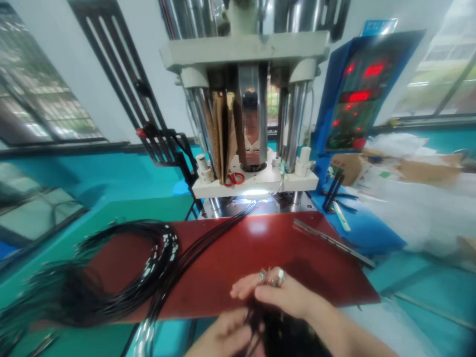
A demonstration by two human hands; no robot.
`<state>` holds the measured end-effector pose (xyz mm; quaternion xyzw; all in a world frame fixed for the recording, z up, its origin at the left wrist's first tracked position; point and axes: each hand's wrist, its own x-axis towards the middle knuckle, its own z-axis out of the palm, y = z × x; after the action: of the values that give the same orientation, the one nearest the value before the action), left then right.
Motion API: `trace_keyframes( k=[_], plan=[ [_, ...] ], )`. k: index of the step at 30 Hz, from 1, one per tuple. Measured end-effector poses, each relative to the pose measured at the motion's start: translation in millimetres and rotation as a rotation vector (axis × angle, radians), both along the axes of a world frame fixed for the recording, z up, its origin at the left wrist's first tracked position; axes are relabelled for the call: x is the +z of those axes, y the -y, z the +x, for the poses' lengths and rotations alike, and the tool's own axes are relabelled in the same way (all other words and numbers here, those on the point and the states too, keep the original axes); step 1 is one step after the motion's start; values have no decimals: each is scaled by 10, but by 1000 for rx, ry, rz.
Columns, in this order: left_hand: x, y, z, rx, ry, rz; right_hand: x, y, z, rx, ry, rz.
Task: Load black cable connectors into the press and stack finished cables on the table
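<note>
My right hand (290,292) is over the front edge of the red-brown board (275,248), its fingers curled. Small silver metal pieces (280,276) show at its fingers; whether they are cable ends or rings I cannot tell. Lower and to the left, my left hand (226,332) is blurred, with bent fingers around thin black cables (255,317). Dark material below the hands hides where these strands lead. On the board's left side lies a coiled bundle of black cables (163,267) with whitish tags. Other black cables (215,230) run from the press's lower plate towards the front edge.
A press (256,186) with steel columns stands behind the board, red-handled scissors (235,179) on its plate. A metal strip (330,240) lies at the board's right. Beyond are a blue control box (334,89) with red displays, a blue shelf (375,233) holding tools, and white bags (420,208).
</note>
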<state>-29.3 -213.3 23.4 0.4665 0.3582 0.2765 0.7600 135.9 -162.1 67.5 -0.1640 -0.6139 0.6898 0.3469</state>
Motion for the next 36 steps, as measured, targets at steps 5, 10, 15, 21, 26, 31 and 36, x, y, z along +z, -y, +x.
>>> trace_keyframes(
  k=[5, 10, 15, 21, 26, 31, 36],
  plan=[
    [139, -209, 313, 108, -18, 72, -90, -119, 42, -81, 34, -70],
    [66, -359, 463, 110, -23, -2, 108, -373, 259, -182, 244, 241],
    [138, -477, 570, 170, 30, -10, 241, -377, 174, -175, 672, 386],
    [164, -544, 708, 160, -7, 94, 91, -404, 116, -344, 676, 264],
    [50, -571, 751, 168, -151, 228, 44, -470, 220, -391, 590, 150],
    [-32, -612, 622, 273, -130, 175, -71, -488, 1019, -725, 977, 493],
    [-36, -677, 476, 306, -25, 43, -384, -349, 1895, -722, 1912, 677]
  ],
)
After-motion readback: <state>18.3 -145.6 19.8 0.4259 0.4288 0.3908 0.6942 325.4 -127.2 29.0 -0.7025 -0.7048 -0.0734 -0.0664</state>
